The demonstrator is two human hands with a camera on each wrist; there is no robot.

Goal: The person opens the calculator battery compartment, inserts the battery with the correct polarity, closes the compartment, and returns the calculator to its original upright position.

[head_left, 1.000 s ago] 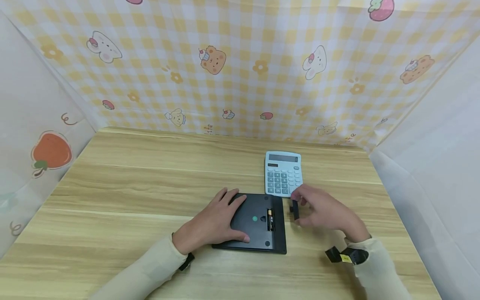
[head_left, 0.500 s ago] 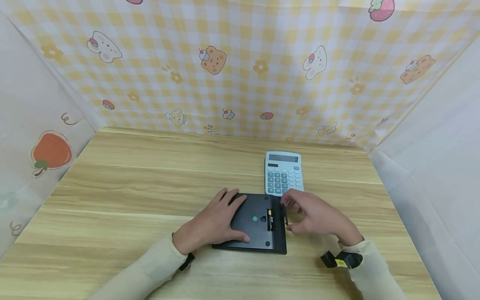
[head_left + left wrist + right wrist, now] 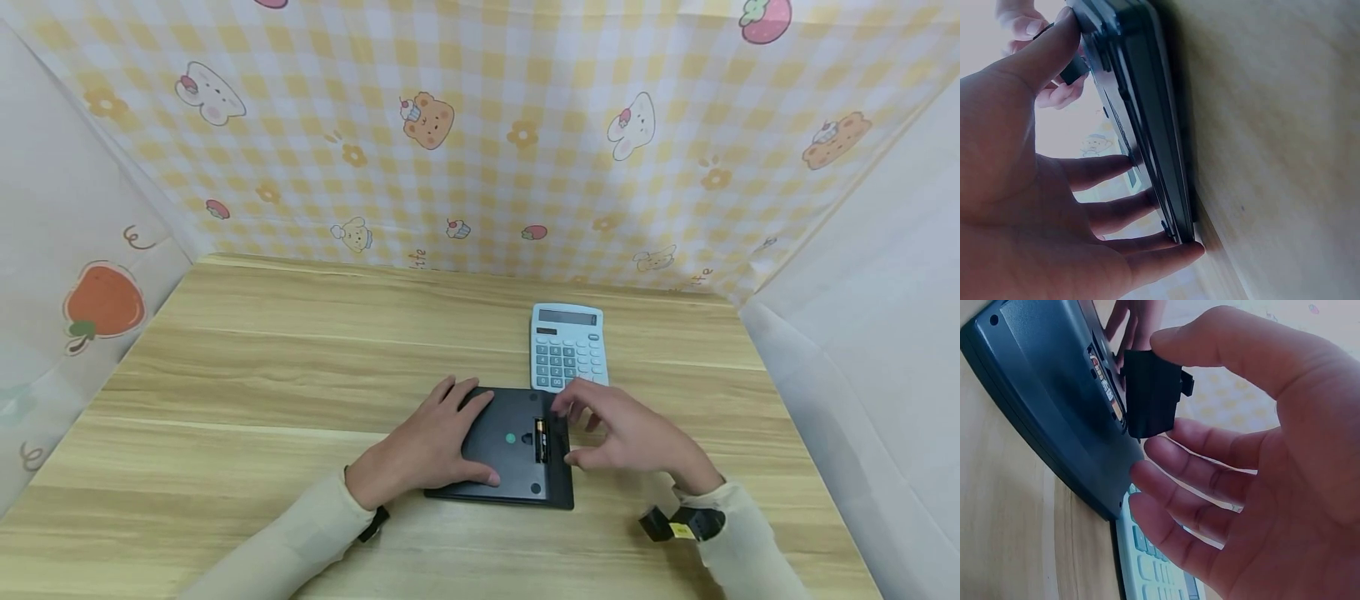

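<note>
A black device [image 3: 513, 462] with rubber feet lies underside up on the table, its battery compartment uncovered and a battery [image 3: 542, 442] inside. My left hand [image 3: 427, 450] rests spread over its left part, thumb and fingertips pressing on its surface and edges. Between thumb and fingers, my right hand [image 3: 630, 437] pinches a small black battery cover [image 3: 1150, 394] with a tab on one side. That cover stands tilted close to the compartment in the right wrist view. In the head view the fingers and the dark underside make it hard to pick out.
A light blue calculator [image 3: 567, 346] lies face up directly behind the black device. The wooden table [image 3: 300, 350] ends at a yellow checked cloth [image 3: 487, 183] at the back, with white cloth at both sides.
My right hand has moved left with the battery cover, from beside the black device to over its right edge near the compartment. The left hand and the device stay in place.
</note>
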